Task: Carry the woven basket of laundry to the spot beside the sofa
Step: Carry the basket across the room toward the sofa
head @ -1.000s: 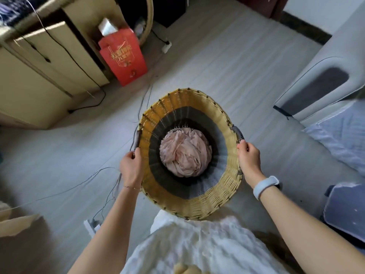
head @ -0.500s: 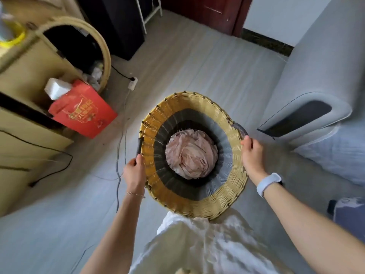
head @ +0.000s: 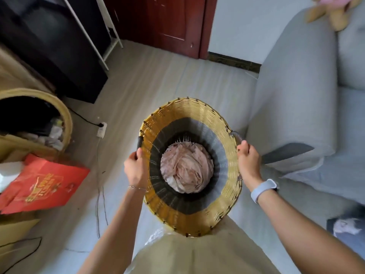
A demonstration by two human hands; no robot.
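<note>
A: Where is the round woven basket point(head: 227, 155) with the tan rim and dark grey band seen?

B: It is held in front of the body, above the pale wood-look floor point(head: 158, 86), just beside the arm of the light grey fabric sofa point(head: 292, 107). Whether its base is touching the floor cannot be told from above.

A: And the laundry?

B: A crumpled pale pink cloth point(head: 186, 171) is seen lying at the bottom of the basket.

A: How is it gripped?

B: The left hand point(head: 136, 167) is closed around the dark handle on the left rim, and the right hand point(head: 249, 161) is closed around the handle on the right rim. A pale band point(head: 263, 189) is worn on the right wrist.

A: What is noted at the left edge of the floor?

B: A red paper gift bag point(head: 43, 184) is seen lying tilted there, near a white power strip point(head: 102, 129).
</note>
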